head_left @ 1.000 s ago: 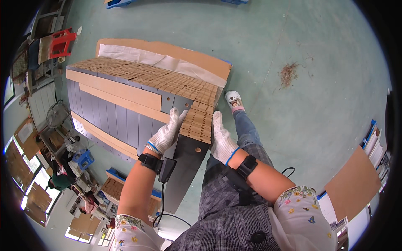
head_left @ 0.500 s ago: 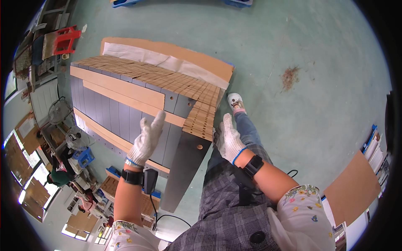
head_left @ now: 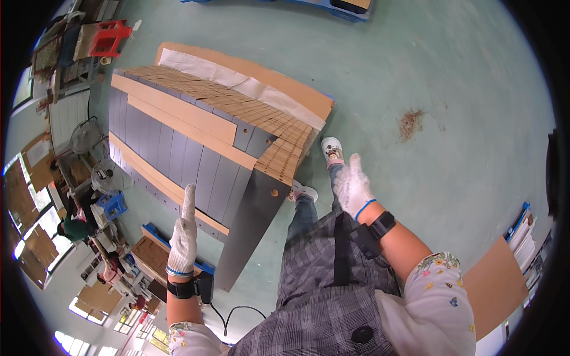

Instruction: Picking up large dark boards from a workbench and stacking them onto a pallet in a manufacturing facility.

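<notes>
While my left hand (head_left: 183,240) hangs flat, gloved fingers (head_left: 189,199) straight and together, gripping nothing, it hovers just beside the stack of grey panels (head_left: 178,154). My right hand (head_left: 352,187) floats open too, empty, fingers loosely spread, above the green floor (head_left: 439,89). One dark panel (head_left: 252,225) leans off the stack's near end, by my shoes (head_left: 331,149).
</notes>
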`<move>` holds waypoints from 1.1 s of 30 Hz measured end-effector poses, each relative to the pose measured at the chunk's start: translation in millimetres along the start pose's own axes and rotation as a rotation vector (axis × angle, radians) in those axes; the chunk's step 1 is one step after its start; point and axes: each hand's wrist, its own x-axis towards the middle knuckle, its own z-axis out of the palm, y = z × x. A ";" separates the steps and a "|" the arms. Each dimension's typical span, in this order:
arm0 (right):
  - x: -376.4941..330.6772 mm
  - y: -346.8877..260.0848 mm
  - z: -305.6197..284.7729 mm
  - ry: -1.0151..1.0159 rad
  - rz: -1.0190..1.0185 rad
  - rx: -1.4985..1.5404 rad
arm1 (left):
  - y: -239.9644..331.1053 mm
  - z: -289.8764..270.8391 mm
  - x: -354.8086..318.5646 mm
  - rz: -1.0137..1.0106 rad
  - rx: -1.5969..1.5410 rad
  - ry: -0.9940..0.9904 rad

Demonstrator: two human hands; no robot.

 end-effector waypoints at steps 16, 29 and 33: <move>-36.7 -155.1 -271.3 0.786 -0.636 -0.536 | -77.7 4.3 -140.4 0.366 1.088 0.236; -142.0 -141.9 -412.4 0.323 -0.330 -0.451 | -178.9 53.1 -307.0 0.158 1.016 0.185; -153.0 -157.6 -406.5 0.135 -0.332 -0.419 | -163.2 103.8 -311.6 0.141 1.030 0.071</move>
